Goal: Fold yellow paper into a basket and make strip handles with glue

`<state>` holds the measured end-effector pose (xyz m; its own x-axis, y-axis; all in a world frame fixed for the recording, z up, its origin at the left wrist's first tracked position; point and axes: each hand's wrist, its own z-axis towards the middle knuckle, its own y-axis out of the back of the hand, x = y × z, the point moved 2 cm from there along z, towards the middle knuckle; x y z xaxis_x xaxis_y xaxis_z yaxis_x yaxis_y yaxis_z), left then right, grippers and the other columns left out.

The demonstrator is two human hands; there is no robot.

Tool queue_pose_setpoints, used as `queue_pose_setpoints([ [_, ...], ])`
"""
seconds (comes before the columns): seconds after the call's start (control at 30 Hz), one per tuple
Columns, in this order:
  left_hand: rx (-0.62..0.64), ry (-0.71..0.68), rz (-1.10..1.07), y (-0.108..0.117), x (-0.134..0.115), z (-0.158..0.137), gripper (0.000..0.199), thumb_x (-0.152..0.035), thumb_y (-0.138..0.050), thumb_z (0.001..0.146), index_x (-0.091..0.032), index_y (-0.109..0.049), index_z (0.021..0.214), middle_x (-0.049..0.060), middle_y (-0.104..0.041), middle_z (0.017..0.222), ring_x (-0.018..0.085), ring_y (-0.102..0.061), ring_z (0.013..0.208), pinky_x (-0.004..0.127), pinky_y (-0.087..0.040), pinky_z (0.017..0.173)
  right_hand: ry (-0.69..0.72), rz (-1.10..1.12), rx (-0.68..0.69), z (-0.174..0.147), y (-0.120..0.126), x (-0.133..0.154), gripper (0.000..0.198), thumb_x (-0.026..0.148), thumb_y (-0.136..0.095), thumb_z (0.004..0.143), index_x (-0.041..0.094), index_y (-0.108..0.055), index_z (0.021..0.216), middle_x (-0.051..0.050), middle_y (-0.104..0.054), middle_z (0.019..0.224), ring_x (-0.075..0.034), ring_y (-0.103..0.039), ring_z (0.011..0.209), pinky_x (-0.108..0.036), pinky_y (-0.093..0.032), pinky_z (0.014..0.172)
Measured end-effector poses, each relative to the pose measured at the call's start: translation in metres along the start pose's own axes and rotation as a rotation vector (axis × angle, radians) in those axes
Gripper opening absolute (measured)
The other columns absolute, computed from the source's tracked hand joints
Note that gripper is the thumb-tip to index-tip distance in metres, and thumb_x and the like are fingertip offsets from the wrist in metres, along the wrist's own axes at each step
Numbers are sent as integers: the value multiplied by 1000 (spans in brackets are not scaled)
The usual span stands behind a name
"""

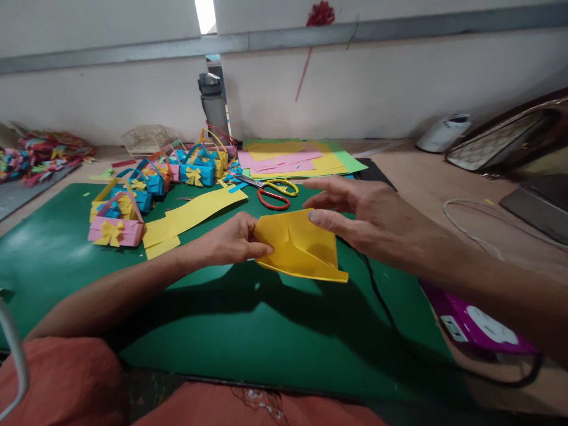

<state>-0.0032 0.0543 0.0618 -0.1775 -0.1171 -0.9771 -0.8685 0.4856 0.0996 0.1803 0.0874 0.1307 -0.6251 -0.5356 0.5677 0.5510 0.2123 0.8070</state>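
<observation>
A folded yellow paper piece (pixel 302 245) with creases is held up over the green mat (pixel 266 349). My left hand (pixel 239 239) pinches its left edge between thumb and fingers. At the upper right of the paper is my right hand (pixel 355 213), its fingers apart and stretched out, the thumb touching or just in front of the paper's top edge. Scissors (pixel 270 192) with one red and one yellow handle lie behind the paper. Yellow paper strips (pixel 195 219) rest on the mat to the left.
Several small paper baskets with bows, one a pink basket (pixel 118 231), stand at the left. Coloured paper sheets (pixel 288 158) are stacked at the back near a grey bottle (pixel 213 103). At the right are a magenta device (pixel 479 322), a black cable (pixel 377 290) and a bag (pixel 501 133).
</observation>
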Motion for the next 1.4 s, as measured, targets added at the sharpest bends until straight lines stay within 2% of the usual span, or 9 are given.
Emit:
queue_pose_setpoints([
  [0.2,-22,53,-8,2,1,1,15,-16,-64,65,-10,-68,78,1,-67,70,9,-57,61,18,-44,56,-96,158,-82,-36,-13,-13,50,35,-56,79,20,-50,126,-9,-64,114,-25,-60,103,-38,-51,83],
  [0.27,-35,82,-30,2,3,2,12,-16,-66,64,-10,-67,74,0,-66,67,8,-56,58,17,-43,55,-115,217,-77,-40,-20,-17,50,34,-57,79,19,-50,126,-9,-64,113,-24,-61,100,-38,-51,83],
  [0.37,-28,112,-51,-1,8,4,10,-16,-66,63,-10,-67,72,0,-64,65,9,-56,59,19,-45,58,-168,289,-40,-38,-29,-22,50,34,-57,78,18,-51,125,-9,-67,103,-22,-64,90,-38,-54,75],
  [0.53,17,105,6,-6,13,4,9,-17,-62,65,-10,-65,70,-1,-62,64,7,-53,56,18,-40,55,-153,267,2,-20,-32,-21,65,25,-67,67,19,-47,129,-8,-66,105,-21,-63,93,-34,-53,77],
  [0.73,29,91,76,-8,15,3,6,-16,-58,66,-11,-60,65,-4,-55,58,5,-45,51,17,-33,49,-68,70,155,-4,-36,-8,78,17,-68,62,20,-41,136,-6,-67,99,-19,-64,81,-30,-50,67],
  [0.97,43,61,125,-10,12,3,14,-11,-54,63,-13,-48,51,-8,-41,47,3,-31,43,16,-23,41,8,-159,222,2,-37,2,71,13,-65,64,17,-47,133,-5,-69,87,-19,-63,74,-27,-46,63],
  [1.2,45,57,213,-8,18,4,12,-18,-54,65,-14,-48,55,-6,-42,51,4,-33,44,17,-23,41,110,-303,230,4,-35,9,75,12,-66,63,18,-42,134,-8,-67,109,-24,-62,94,-36,-42,82],
  [1.3,51,43,302,-8,18,2,11,-19,-50,65,-15,-47,55,-6,-41,51,5,-32,44,19,-22,42,171,-465,307,7,-37,16,73,14,-67,63,17,-43,132,-7,-70,94,-26,-63,86,-38,-38,80],
  [1.4,51,25,369,-9,16,1,8,-17,-46,64,-15,-46,56,-6,-41,52,5,-33,46,19,-23,44,255,-570,364,10,-41,23,60,12,-62,66,18,-50,125,-6,-70,78,-25,-63,80,-36,-36,74],
])
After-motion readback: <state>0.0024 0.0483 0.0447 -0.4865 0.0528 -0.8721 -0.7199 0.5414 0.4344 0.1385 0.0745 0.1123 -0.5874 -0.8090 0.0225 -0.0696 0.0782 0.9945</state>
